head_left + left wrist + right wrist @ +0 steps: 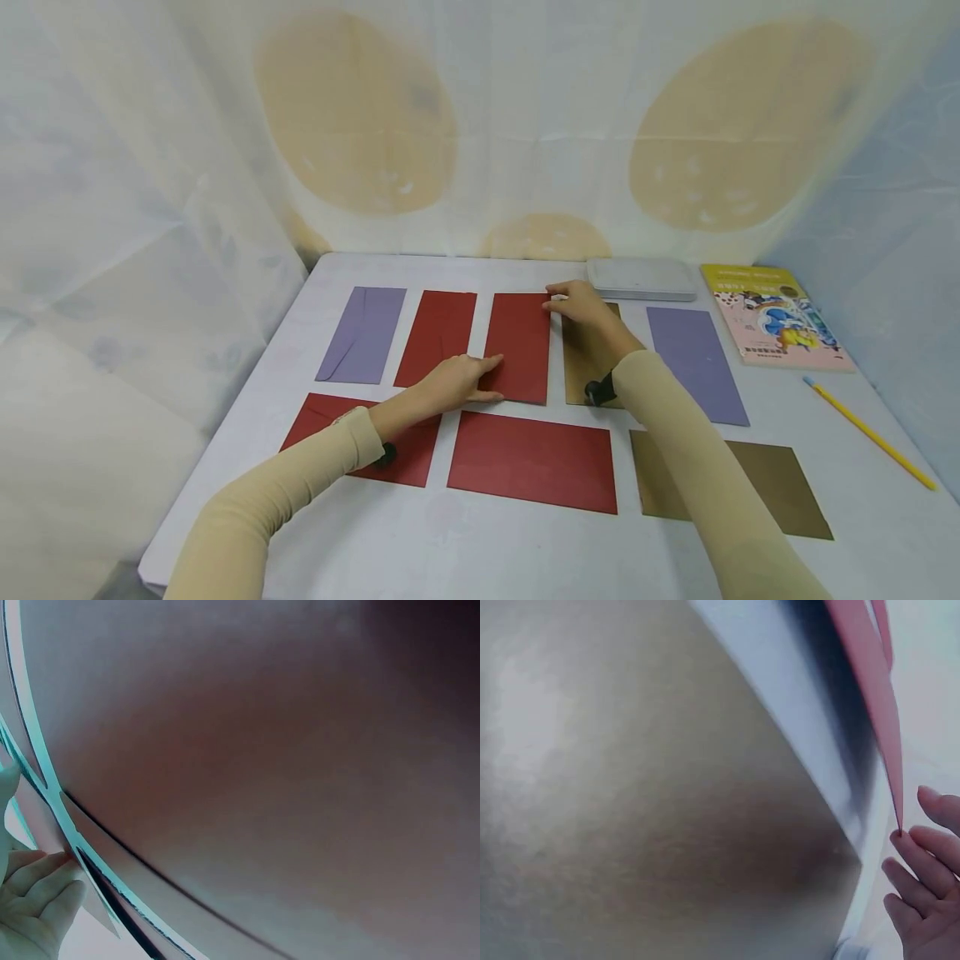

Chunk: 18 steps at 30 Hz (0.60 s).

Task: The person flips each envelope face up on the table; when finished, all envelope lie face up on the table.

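A red envelope (519, 350) lies upright in the middle of the upper row. My left hand (457, 382) touches its lower left corner, with index finger and thumb spread apart. At its upper right corner is my right hand (583, 307). In the right wrist view, a fingertip of the right hand (930, 881) meets the corner of the red envelope (877, 712), and the thumb stands apart from it. The fingers of the left hand (41, 904) look extended along an envelope edge in the left wrist view. Beneath the right wrist lies a gold envelope (581, 367).
Beside these lie another red envelope (442, 329), purple envelopes (367, 333) (697, 362), red envelopes (408, 454) (532, 462) in the front row and a gold envelope (776, 483). A white flat case (641, 279), a book (780, 321) and a yellow pencil (873, 435) are at the right.
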Motion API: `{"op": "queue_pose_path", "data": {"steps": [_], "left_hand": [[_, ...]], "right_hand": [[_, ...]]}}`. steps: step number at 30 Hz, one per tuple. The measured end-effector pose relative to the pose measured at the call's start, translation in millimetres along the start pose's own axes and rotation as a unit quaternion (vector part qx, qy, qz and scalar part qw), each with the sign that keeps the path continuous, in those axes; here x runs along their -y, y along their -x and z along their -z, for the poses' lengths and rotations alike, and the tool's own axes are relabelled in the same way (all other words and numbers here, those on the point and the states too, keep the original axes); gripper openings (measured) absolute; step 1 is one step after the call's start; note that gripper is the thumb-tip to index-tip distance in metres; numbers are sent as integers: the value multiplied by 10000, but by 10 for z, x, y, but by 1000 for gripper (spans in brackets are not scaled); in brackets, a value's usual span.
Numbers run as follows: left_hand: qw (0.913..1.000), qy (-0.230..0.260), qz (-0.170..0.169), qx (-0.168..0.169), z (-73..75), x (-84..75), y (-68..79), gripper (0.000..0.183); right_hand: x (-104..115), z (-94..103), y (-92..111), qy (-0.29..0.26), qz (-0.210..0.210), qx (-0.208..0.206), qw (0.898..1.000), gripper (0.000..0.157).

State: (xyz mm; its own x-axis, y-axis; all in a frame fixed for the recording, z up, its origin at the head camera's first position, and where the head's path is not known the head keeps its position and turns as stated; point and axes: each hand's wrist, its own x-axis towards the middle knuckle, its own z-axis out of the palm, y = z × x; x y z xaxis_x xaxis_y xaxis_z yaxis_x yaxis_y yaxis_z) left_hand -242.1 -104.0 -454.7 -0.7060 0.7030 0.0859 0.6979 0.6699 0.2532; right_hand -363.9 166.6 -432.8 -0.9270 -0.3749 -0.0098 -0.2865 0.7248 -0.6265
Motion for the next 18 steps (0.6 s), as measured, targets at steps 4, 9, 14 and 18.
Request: {"op": "queue_pose_path", "data": {"steps": [4,9,14,18], "left_hand": [[10000,50,-31,-11,8,-4,10,73],[10000,8,23,-30,8,-8,8,73],[10000,-27,88,-23,16,-12,-9,71],[10000,44,81,26,27,-18,-26,68]], "right_hand": [[14,64,18,-195,-54,-9,9998,50],[53,133,67,-297,-78,-2,9995,52],[71,180,114,-360,-68,-101,9993,55],[64,210,137,-424,16,-236,9988,56]]}}
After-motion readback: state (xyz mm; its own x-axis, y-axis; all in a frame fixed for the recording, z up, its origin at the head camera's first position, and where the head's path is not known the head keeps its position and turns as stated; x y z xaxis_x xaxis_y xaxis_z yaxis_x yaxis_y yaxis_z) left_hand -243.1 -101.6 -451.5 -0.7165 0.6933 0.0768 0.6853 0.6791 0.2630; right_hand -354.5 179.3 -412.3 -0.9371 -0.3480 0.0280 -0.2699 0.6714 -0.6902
